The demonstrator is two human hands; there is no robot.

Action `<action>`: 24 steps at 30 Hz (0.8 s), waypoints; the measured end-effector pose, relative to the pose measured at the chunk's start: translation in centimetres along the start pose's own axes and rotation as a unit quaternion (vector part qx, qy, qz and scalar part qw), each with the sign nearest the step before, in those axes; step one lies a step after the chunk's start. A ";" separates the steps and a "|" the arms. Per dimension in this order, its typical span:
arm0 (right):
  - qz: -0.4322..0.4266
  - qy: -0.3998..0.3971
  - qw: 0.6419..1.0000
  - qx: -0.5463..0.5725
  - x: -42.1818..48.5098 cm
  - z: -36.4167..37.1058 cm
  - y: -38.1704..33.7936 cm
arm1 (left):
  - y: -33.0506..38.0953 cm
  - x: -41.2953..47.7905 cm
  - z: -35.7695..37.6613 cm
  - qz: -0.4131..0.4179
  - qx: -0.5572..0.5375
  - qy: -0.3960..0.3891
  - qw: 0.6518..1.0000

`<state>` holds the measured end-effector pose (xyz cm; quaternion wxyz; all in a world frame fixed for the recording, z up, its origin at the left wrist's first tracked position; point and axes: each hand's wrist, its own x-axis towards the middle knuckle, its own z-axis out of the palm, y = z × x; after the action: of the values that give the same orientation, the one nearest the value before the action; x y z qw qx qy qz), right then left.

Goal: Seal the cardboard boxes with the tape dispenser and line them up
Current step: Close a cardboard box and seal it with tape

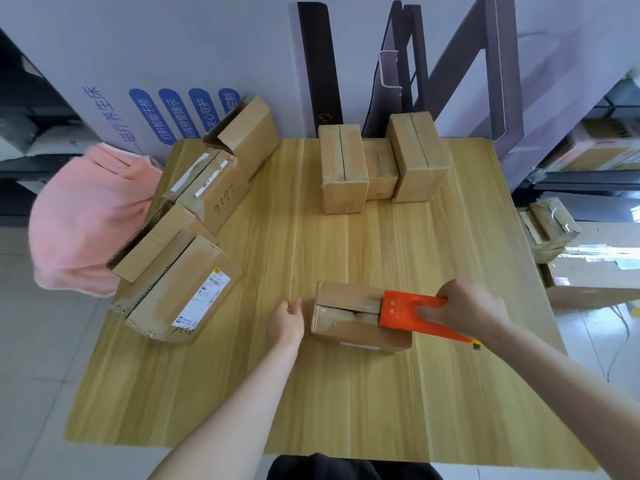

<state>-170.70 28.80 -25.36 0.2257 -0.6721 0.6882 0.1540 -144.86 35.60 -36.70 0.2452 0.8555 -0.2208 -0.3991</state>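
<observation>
1. Near the front middle of the wooden table (346, 393) lies the small cardboard box (349, 325), its long side running left to right in front of you.
2. Your right hand (467, 306) grips the orange tape dispenser (412, 311): your fingers curl over its rear end and your thumb presses on its flat side.
3. The dispenser's front end rests on top of the box, over the seam where the two flaps meet. A dark gap shows along that seam, left of the dispenser.
4. Your left hand (287, 318) sits just beside the box's left end, palm toward it, fingers loosely bent and holding nothing. You cannot tell from this view whether it touches the cardboard.
5. At the far edge, a row of three boxes (343, 168) stands side by side, touching, the middle one lower than its neighbours.
6. Along the left edge, four larger boxes (180, 289) lie crowded together at angles; some have flaps standing up, and the nearest carries a white label.
7. A pink cloth (90, 220) hangs just beyond the table's left side, beside those boxes.
</observation>
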 end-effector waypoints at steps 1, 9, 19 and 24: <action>0.001 0.002 1.000 0.005 0.0 0.1 0.1 | 0.0 -0.5 0.2 -0.008 -0.038 -0.008 0.999; -0.002 0.010 1.000 0.023 -0.2 0.6 0.7 | 3.7 -3.1 2.8 0.406 0.051 0.068 0.910; -0.061 0.000 0.995 0.080 0.8 2.6 4.1 | 4.0 -2.1 7.5 0.475 0.316 0.046 0.820; -0.095 -0.016 0.987 0.129 1.7 2.7 6.9 | 3.9 -2.2 7.6 0.461 0.344 0.055 0.816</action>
<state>-177.29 29.08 -29.14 0.3351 -0.6970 0.6317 0.0530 -152.83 31.94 -37.35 0.1018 0.7030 -0.6982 -0.0898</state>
